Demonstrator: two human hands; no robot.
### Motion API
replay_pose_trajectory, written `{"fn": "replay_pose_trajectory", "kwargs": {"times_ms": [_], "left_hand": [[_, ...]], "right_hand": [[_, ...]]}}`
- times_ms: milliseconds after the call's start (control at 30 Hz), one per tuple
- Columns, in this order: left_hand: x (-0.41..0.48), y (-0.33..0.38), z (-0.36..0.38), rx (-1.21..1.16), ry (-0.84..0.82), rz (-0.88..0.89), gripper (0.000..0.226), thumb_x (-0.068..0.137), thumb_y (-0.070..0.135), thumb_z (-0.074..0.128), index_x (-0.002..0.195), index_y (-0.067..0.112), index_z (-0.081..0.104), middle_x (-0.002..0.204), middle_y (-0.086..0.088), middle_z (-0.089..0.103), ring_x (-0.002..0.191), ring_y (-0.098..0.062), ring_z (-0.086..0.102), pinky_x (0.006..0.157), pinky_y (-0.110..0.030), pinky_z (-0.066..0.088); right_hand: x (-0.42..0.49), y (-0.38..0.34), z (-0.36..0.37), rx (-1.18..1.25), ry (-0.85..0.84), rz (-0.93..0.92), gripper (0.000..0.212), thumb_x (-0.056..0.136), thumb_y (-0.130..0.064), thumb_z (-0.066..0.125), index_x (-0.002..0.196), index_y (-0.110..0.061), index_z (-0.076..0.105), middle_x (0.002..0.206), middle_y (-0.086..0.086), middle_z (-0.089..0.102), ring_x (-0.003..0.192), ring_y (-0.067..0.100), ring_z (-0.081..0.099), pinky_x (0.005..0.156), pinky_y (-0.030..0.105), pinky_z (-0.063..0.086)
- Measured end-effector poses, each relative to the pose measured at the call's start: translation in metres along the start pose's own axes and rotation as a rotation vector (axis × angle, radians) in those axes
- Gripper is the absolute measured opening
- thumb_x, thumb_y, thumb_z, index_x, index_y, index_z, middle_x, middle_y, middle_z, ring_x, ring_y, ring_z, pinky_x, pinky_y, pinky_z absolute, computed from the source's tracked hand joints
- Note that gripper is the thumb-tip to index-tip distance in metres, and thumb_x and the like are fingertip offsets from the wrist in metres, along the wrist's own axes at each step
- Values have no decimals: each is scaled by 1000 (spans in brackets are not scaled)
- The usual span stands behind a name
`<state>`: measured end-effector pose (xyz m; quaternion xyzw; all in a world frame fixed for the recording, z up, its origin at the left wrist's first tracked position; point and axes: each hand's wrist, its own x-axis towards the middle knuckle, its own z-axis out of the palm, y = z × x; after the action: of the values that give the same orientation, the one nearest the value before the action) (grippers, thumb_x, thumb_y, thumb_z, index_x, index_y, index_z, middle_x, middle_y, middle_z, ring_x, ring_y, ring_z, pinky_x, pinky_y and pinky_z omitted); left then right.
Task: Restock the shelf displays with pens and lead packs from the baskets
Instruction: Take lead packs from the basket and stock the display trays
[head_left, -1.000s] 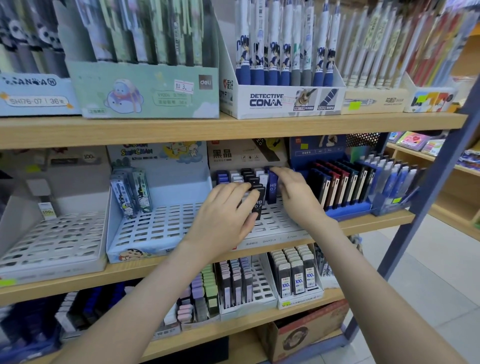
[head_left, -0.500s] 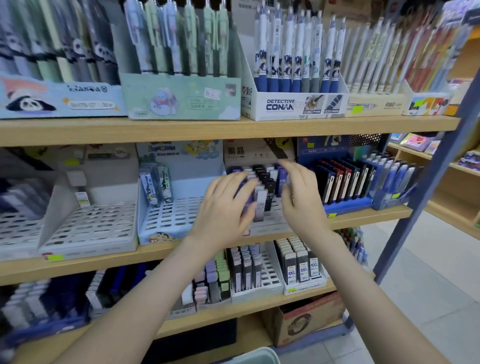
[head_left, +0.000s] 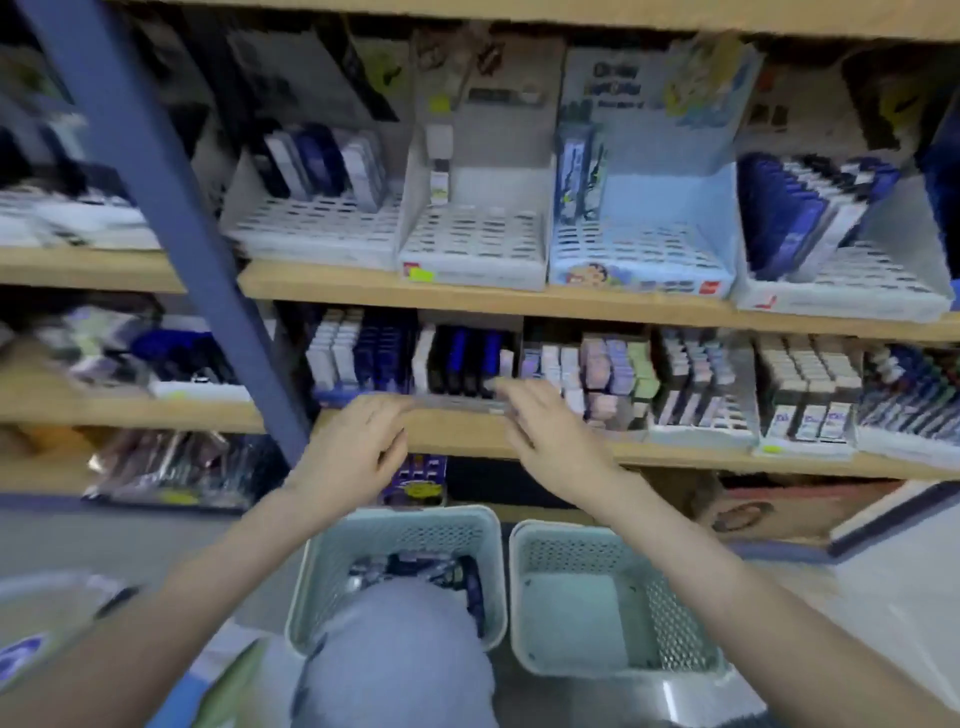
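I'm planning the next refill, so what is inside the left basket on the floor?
The left basket holds a jumble of dark and blue stock, too blurred to tell pens from lead packs. The person's knee covers its near part, hiding the rest.

Both bare forearms reach forward and angle toward each other. The left hand (head_left: 358, 449) is palm down and empty, fingers loosely bent. The right hand (head_left: 558, 434) is palm down and empty, fingers stretched forward-left. The hands are near each other, apart. Fingertips are blurred.
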<state>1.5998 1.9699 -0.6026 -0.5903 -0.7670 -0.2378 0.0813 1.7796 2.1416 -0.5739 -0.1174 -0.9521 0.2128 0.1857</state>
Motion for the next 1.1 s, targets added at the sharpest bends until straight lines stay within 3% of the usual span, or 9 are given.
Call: {"fn": "replay_pose_trajectory", "kwargs": {"times_ms": [100, 200, 333, 500, 633, 800, 933, 1067, 1100], "left_hand": [[-70, -54, 28, 46, -142, -123, 42, 93, 35, 36, 119, 11, 58, 102, -8, 65, 90, -27, 62, 70, -32, 49], [-133, -97, 66, 58, -237, -234, 35, 87, 33, 39, 118, 18, 49, 98, -8, 66, 84, -31, 65, 64, -31, 52], [-191, -125, 113, 25, -240, -263, 35, 87, 28, 43, 117, 11, 49, 108, -12, 65, 99, -29, 59, 88, -34, 43], [-218, -150, 159, 32, -285, -189, 36, 95, 28, 40, 124, 7, 47, 122, -15, 61, 118, -26, 48, 97, -38, 39], [-231, -156, 177, 81, -414, -138, 46, 88, 29, 51, 124, 3, 60, 134, -15, 55, 128, -32, 48, 111, -39, 30], [-232, -154, 179, 46, -282, -136, 35, 92, 21, 50, 116, 1, 65, 132, -17, 57, 125, -34, 50, 113, -40, 31], [-230, -156, 178, 68, -213, -32, 28, 94, 22, 51, 108, 6, 70, 122, -12, 64, 119, -30, 54, 104, -44, 40], [-231, -161, 179, 67, -202, 42, 36, 100, 28, 41, 102, 9, 72, 116, -9, 67, 117, -26, 53, 104, -44, 37], [-230, -162, 179, 63, -203, 47, 37, 101, 28, 40, 102, 9, 72, 116, -9, 67, 117, -26, 53, 105, -44, 36]], "right_hand": [[0, 4, 75, -30, -225, 61, 45, 102, -23, 38, 146, -15, 31, 137, 6, 44, 127, 23, 40, 101, 31, 36], [-5, 13, 151, -121, -443, 108, 50, 103, -26, 35, 150, -17, 20, 144, 5, 38, 133, 21, 35, 104, 30, 33], [-25, 26, 239, -228, -688, 115, 58, 104, -30, 31, 153, -19, 4, 155, 1, 22, 136, 21, 32, 102, 32, 35], [-45, 46, 329, -346, -907, 16, 69, 102, -22, 36, 150, -17, -12, 159, 8, 11, 144, 27, 16, 117, 41, 13], [-54, 51, 378, -274, -1043, -74, 74, 101, -37, 39, 152, -16, -10, 161, 5, -7, 147, 24, -2, 117, 40, 6], [-55, 53, 407, -257, -1081, -149, 71, 100, -35, 41, 153, -19, -5, 161, 6, -2, 147, 26, 0, 117, 42, 6], [-54, 53, 415, -252, -959, -252, 75, 83, -17, 65, 148, -6, 28, 142, 16, 45, 123, 32, 50, 103, 39, 38], [-56, 56, 418, -279, -978, -176, 70, 90, 1, 44, 151, -2, 10, 144, 18, 33, 131, 35, 34, 109, 40, 26], [-57, 57, 420, -295, -942, -187, 70, 87, 2, 47, 149, 0, 15, 139, 20, 39, 127, 37, 39, 106, 40, 30]]}}
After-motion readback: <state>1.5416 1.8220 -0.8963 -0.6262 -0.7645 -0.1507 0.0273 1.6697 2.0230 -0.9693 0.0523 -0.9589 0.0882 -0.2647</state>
